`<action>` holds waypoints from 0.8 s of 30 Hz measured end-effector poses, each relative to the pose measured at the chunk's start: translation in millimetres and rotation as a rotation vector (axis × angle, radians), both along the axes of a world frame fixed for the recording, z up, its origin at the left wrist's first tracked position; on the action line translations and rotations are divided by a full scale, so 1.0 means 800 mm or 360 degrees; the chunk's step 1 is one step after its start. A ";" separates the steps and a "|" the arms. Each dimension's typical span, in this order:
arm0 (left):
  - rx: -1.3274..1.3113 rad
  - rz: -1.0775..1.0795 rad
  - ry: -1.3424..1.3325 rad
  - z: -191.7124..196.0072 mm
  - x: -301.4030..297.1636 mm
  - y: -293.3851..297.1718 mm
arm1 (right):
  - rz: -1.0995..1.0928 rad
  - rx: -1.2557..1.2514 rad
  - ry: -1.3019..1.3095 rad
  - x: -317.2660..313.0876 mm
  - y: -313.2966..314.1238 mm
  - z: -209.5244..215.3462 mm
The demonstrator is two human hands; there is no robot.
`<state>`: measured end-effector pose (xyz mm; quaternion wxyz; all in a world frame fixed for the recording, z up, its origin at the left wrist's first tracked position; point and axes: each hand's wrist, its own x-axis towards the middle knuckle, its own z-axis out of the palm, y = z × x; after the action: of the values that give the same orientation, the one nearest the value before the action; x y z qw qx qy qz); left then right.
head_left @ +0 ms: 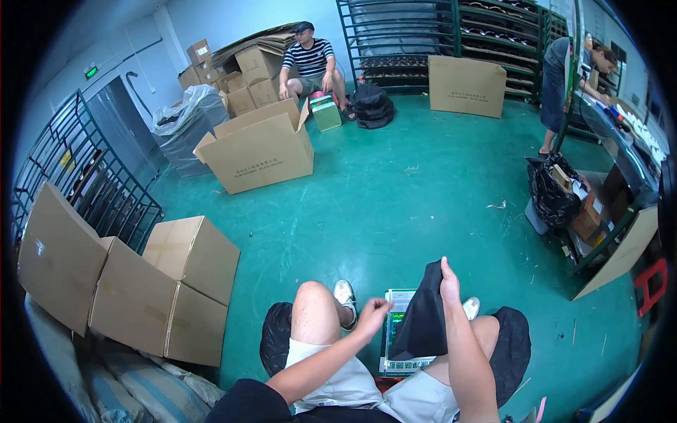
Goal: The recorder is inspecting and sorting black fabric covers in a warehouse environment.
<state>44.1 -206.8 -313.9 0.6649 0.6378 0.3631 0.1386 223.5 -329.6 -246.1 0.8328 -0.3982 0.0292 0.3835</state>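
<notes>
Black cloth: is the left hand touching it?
Apart. The head view shows part of the printed box in a gap between the fingertips of the left hand and the near edge of the black cloth.

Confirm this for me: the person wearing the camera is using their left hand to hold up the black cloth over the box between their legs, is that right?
Not quite: the head view shows the right hand holding up the black cloth, while the left hand is apart from it. The cloth is over the box, as you said.
</notes>
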 end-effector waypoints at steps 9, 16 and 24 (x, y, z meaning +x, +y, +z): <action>-0.2238 -0.0238 -0.0157 -0.002 -0.005 -0.074 | -0.0114 0.0305 0.0126 -0.001 -0.003 -0.007; -0.2216 0.0141 -0.0783 0.034 0.025 -0.047 | -0.0042 0.0433 -0.0158 0.011 -0.013 -0.012; -0.2069 -0.0055 -0.1246 0.080 0.015 0.016 | -0.0105 0.0135 -0.0235 -0.002 -0.042 0.026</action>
<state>56.3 -194.3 -250.3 0.9894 0.0274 0.0992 0.1025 221.6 -363.2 -225.4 0.8610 -0.3885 -0.0355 0.3262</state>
